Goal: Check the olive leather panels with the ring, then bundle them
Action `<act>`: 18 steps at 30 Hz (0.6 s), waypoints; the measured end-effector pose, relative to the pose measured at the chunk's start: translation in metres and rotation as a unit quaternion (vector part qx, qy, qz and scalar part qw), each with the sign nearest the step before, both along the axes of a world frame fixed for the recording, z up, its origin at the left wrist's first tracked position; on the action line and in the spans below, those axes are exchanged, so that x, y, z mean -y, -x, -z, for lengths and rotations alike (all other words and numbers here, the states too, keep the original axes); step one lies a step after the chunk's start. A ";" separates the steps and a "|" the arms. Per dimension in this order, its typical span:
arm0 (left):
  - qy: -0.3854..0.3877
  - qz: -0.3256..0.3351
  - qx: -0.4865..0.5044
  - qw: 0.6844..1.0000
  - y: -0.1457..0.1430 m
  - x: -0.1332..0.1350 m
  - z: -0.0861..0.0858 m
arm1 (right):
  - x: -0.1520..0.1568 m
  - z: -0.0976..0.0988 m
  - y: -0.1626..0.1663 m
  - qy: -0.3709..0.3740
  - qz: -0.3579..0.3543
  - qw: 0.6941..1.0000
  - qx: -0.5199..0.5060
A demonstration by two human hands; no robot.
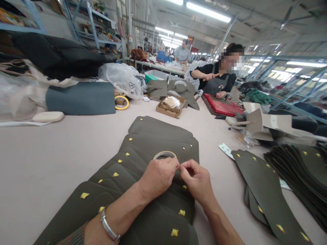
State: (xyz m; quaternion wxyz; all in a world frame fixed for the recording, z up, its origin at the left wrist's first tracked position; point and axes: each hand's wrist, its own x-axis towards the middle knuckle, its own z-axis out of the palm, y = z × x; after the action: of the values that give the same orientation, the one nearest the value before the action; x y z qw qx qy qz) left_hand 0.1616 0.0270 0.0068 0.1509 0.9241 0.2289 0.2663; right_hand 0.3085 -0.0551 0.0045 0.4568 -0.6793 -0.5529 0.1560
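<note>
A row of overlapping dark olive leather pieces (143,146) lies on the table in front of me, each with small yellow tape squares. A roll of tape (165,155) rests on the top piece. My left hand (157,177) is closed, gripping the near edge of the roll. My right hand (196,178) is closed in a pinch right beside it, thumb and finger meeting at the tape's end. A silver bangle sits on my left wrist.
More olive pieces (265,190) are stacked at the right. A cardboard box of gold fittings (170,105), a yellow tape roll (122,102), plastic bags and a grey pad lie further back. A co-worker in black (217,81) works over a red board.
</note>
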 end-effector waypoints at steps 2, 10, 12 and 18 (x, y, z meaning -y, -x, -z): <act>-0.031 -0.001 0.012 0.999 -0.001 0.000 -0.001 | -0.002 -0.003 0.005 0.037 0.011 0.993 -0.115; -0.044 0.026 0.045 0.998 -0.002 0.010 -0.001 | -0.008 0.005 -0.018 0.091 0.082 0.955 -0.269; -0.025 0.020 0.014 0.999 -0.003 0.009 0.000 | -0.004 0.008 -0.033 0.146 0.061 0.946 -0.281; -0.014 -0.037 -0.117 0.992 -0.003 0.001 0.002 | 0.002 0.012 -0.048 0.200 0.028 0.952 -0.228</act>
State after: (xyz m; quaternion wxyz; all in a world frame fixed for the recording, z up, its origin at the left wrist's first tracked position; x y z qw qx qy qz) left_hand 0.1642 0.0256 0.0048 0.0997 0.9420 0.2751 0.1646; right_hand 0.3560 -0.0567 -0.0074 0.4300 -0.7178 -0.3723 0.4016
